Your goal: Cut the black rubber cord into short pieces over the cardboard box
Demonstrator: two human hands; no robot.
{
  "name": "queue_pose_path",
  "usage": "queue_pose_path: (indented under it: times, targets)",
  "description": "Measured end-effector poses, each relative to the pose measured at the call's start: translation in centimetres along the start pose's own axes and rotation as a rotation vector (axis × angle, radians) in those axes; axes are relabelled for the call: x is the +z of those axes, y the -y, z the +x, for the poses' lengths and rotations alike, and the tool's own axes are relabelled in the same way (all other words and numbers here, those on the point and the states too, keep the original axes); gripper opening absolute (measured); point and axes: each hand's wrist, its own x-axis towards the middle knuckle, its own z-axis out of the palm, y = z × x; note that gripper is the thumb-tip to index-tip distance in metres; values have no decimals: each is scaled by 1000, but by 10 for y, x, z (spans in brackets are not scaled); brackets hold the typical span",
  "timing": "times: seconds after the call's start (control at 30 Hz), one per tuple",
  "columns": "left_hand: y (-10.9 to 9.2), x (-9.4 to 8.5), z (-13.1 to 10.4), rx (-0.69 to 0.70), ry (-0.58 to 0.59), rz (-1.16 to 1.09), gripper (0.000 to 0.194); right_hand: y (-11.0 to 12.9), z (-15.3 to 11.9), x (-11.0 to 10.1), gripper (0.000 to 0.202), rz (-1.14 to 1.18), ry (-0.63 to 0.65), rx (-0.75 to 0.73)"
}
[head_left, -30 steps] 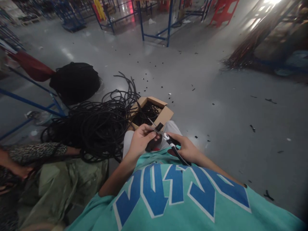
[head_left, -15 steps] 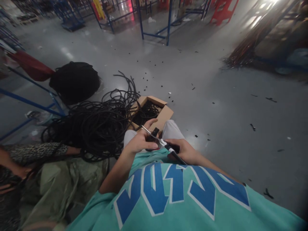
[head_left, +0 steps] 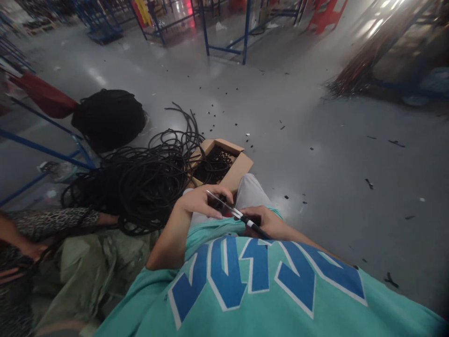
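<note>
Lying in a wide tangle on the left, a heap of thin black flexible cord (head_left: pixel 140 187) covers part of the smooth grey floor (head_left: pixel 157 70). To its right, near, the person's left hand (head_left: pixel 197 201) is half-curled, thumb and forefinger well apart; a dark object (head_left: pixel 222 197) shows in the hollow between them, though I cannot tell whether any finger grips it. Just beyond that hand stands an open brown cardboard box (head_left: pixel 238 169), its right flap folded out, holding many small black pieces (head_left: pixel 215 164), with strands of the cord reaching its left side. A pair of slim scissors (head_left: pixel 238 214) with metal blades and a black-and-white handle points leftward, the blades crossing the gap between that thumb and forefinger. Farthest right, the person's right hand (head_left: pixel 268 219) has its fingers wrapped closed around the handle.
</note>
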Motion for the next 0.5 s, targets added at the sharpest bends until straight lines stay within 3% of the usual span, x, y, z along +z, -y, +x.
queue_pose_path:
  times: [0.2,0.33,0.5]
  targets:
    - [0,-3,-4,-44,-6,36,40,0,-2,1,32,-8,-29,15]
    - [15,2,-6,-61,-2,-220,51,2,-2,-1,30,36,-15,5]
    - [30,16,-5,-42,-71,-480,47,-2,-2,-7,31,14,20,-23]
